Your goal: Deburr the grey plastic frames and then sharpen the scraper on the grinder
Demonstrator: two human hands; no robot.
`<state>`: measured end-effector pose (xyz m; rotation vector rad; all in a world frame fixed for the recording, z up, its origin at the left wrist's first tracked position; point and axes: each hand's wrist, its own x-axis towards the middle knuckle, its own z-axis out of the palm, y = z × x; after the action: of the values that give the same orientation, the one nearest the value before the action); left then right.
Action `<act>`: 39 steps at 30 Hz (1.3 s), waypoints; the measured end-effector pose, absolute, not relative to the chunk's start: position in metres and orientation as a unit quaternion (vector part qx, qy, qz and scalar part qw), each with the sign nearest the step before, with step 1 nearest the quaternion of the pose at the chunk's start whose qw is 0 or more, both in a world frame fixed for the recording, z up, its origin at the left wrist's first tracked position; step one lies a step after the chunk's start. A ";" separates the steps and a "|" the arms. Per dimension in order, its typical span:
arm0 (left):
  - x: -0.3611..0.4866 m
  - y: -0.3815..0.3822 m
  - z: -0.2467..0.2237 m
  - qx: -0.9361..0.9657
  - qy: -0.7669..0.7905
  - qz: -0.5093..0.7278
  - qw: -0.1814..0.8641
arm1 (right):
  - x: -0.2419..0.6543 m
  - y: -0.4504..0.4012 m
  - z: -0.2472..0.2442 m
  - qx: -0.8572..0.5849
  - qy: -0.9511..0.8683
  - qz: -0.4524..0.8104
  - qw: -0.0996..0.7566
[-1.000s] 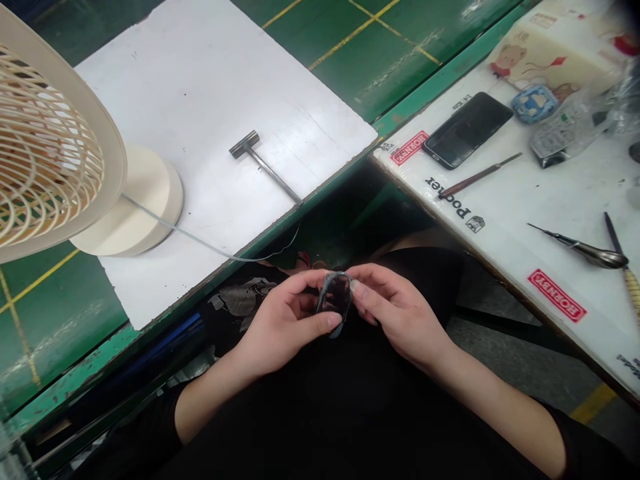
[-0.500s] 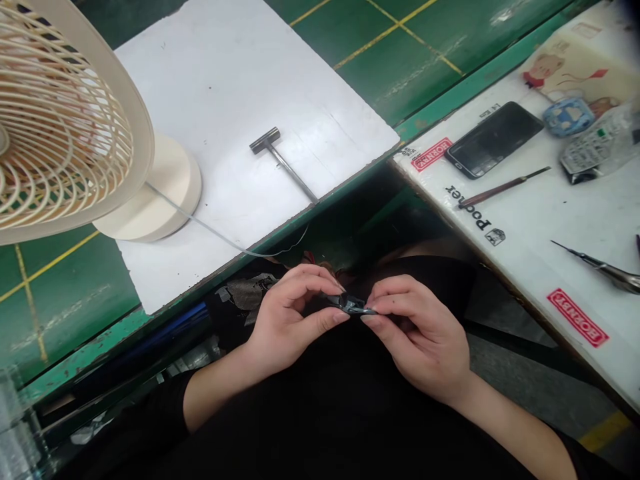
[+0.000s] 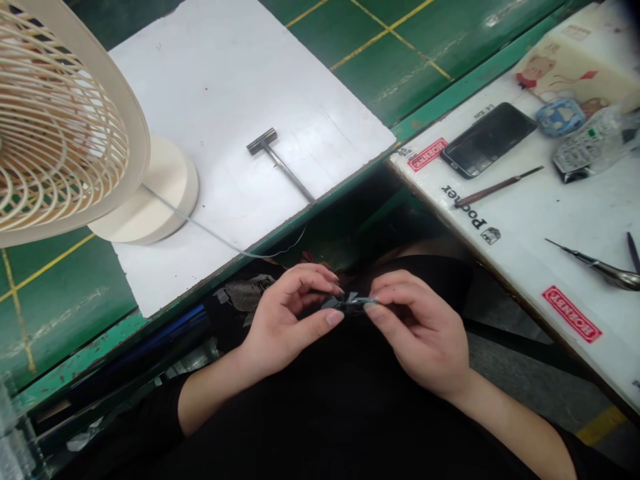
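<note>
Above my lap, a small dark part point(image 3: 354, 303) with shiny grey edges is pinched between both hands. Its exact kind is too small to make out. My left hand point(image 3: 295, 313) grips its left end between thumb and fingertips. On the other end, my right hand point(image 3: 420, 327) has thumb and forefinger closed. The fingers cover some of the part. Beyond the hands, a small metal hammer point(image 3: 287, 172) lies on the white board point(image 3: 225, 87), its handle end at the board's near edge.
A cream fan point(image 3: 150, 193) stands on the left, its grey cord hanging over the bench edge. On the right-hand table point(image 3: 520, 267) lie a phone point(image 3: 489, 140), a thin brown-handled tool point(image 3: 500, 187), metal pliers or cutters point(image 3: 600, 265), a blue case point(image 3: 560, 117) and a clear bag of parts point(image 3: 583, 150).
The small dark part has been turned between my fingers, and a pale edge now sticks up from it. Both hands stay in nearly the same place. The whole view has shifted slightly.
</note>
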<state>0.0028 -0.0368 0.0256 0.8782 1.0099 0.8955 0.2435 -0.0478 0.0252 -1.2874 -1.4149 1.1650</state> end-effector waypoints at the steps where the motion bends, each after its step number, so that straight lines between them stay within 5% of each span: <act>1: 0.003 -0.036 0.025 0.360 0.446 0.387 0.722 | 0.244 -0.047 0.024 -0.535 -0.531 0.489 0.438; 7: 0.006 -0.030 0.025 0.168 0.420 0.273 0.849 | 0.240 -0.038 0.013 -0.584 -0.310 0.644 0.386; 39: 0.010 -0.030 0.016 0.200 0.451 0.290 0.820 | 0.238 -0.041 0.008 -0.580 -0.277 0.644 0.415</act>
<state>0.0102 -0.0296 0.0156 0.4249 0.9593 0.6181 0.2381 -0.0413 0.0081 -1.4559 -0.6968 1.6188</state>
